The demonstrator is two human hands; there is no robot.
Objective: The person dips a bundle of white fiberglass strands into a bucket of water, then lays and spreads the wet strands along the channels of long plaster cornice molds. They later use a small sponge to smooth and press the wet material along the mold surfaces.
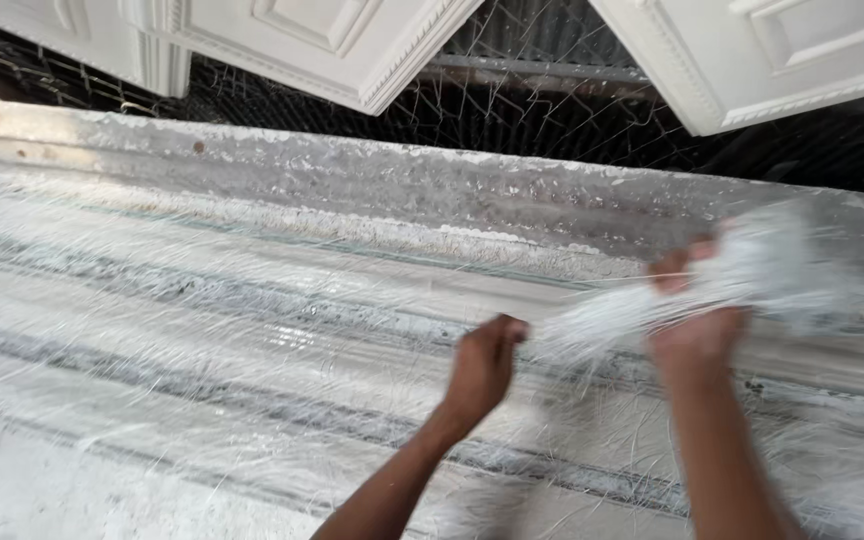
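- The left hand reaches in from the lower edge, its forearm rising from bottom centre. Its grip is clenched, fingertips pinched on the near end of a bundle of white fibre strands.
- The right hand sits just to the right of the bundle's middle, forearm coming up from the lower right corner. It is blurred, yet its grip is plainly closed round the bundle, with fingers showing above and below the strands.
- The bundle runs between the two hands, thin and drawn out at the left hand, then spreading into a fluffy white tuft beyond the right hand, up and to the right.
- Under the bundle lies a long ridged mould, whitish grey, with shallow steps and dark grooves running left to right. Loose fine fibres are strewn all over it, thickest below the bundle.
- Beyond the bundle, the mould's far rim is a rough, crusted grey band.
- Farther still from the bundle, past the rim, white moulded panels with raised frames lean over dark ground strung with stray fibres; another such panel stands above the tuft.
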